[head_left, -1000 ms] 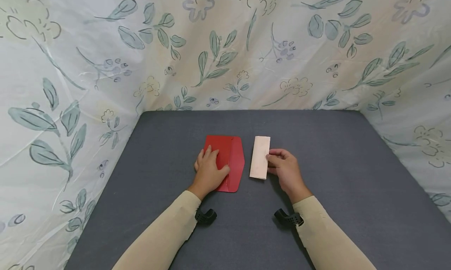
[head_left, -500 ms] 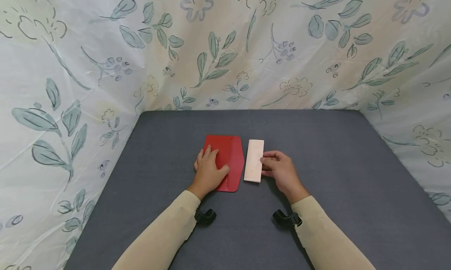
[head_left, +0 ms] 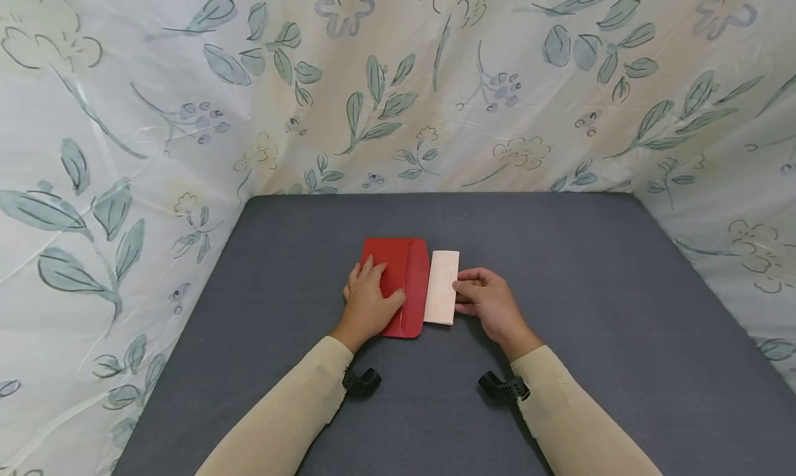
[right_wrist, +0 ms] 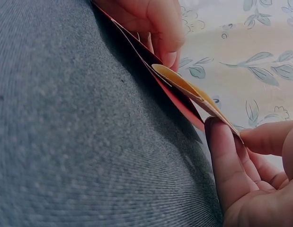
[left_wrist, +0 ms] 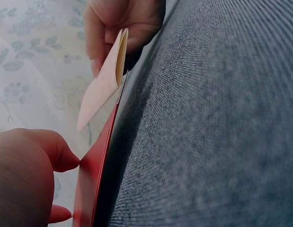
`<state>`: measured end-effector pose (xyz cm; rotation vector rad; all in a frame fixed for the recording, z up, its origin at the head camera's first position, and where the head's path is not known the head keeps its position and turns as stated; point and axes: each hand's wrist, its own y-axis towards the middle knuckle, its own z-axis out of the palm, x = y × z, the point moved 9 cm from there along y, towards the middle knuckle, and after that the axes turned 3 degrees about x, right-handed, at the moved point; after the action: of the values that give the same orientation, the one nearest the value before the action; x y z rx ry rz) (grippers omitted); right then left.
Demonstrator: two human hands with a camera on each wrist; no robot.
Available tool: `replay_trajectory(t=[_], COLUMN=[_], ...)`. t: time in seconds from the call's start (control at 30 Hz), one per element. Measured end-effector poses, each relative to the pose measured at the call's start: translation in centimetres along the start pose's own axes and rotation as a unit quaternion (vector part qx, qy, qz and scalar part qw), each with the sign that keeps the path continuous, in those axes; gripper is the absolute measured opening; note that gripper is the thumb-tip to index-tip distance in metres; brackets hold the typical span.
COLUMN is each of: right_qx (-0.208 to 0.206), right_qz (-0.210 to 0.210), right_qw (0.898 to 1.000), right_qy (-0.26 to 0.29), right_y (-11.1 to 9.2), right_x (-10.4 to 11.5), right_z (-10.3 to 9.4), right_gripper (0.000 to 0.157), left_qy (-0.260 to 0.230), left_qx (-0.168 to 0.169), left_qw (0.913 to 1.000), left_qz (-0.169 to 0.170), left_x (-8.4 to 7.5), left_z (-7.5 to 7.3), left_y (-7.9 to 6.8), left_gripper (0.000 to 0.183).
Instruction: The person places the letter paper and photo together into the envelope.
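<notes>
A red envelope (head_left: 393, 262) lies on the table with its flap (head_left: 418, 289) folded out to the right. My left hand (head_left: 368, 300) rests on it, fingers spread over the body and thumb near the opening. Between thumb and fingers, my right hand (head_left: 491, 303) pinches the right edge of a folded pale pink paper (head_left: 442, 286). The paper's left edge overlaps the flap in the head view. From the right wrist, the folded paper (right_wrist: 184, 85) is seen slanting over the red flap (right_wrist: 184, 109), its layers slightly parted. The left wrist view shows the left thumb (left_wrist: 66, 158) touching the envelope.
A dark grey cloth-covered table (head_left: 560, 255) spreads around both hands. Floral fabric (head_left: 398, 82) hangs behind it and along the sides. Black bands with cameras (head_left: 362, 382) sit on both wrists, over beige sleeves.
My right hand has moved left and slightly nearer, bringing the folded paper from beside the envelope onto the edge of its flap. The left hand has stayed on the envelope.
</notes>
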<state>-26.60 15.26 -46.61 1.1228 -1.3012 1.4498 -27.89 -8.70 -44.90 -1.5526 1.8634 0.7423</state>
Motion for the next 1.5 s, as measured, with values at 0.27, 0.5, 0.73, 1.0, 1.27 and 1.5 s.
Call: replay_trajectory(t=[0.27,0.5,0.73,1.0,1.27,1.5], right_qx=[0.002,0.014,0.016,0.009,0.006,-0.001], right_qz=[-0.007,-0.014,-0.025,-0.023,-0.018,-0.014], right_qw=[1.0,1.0,0.999,0.999,0.998,0.998], right_qy=[0.008,-0.001,-0.03,-0.047,-0.056,-0.067], right_y=[-0.2,-0.7,-0.9,-0.7,-0.6,-0.4], right_x=[-0.3,-0.5,-0.7,-1.0,-0.6,-0.3], right_z=[0.2,1.2,1.8,1.6,1.8,1.8], right_gripper=[0.035,0.034,0.036,0.039,0.038,0.037], left_qy=[-0.005,0.002,0.004,-0.002,-0.004,-0.006], left_qx=[0.0,0.002,0.002,0.008,0.011,0.019], left_qw=[1.0,1.0,1.0,1.0,0.9999,0.9998], left_qz=[0.003,0.003,0.002,0.004,0.004,0.005], left_x=[0.0,-0.1,-0.2,-0.4,-0.9,-1.3], left_z=[0.3,0.8,1.0,1.3,1.4,1.3], left_y=[-0.4,-0.8,-0.9,-1.1,-1.0,-0.8], left_gripper=[0.072,0.077,0.077,0.077,0.076,0.075])
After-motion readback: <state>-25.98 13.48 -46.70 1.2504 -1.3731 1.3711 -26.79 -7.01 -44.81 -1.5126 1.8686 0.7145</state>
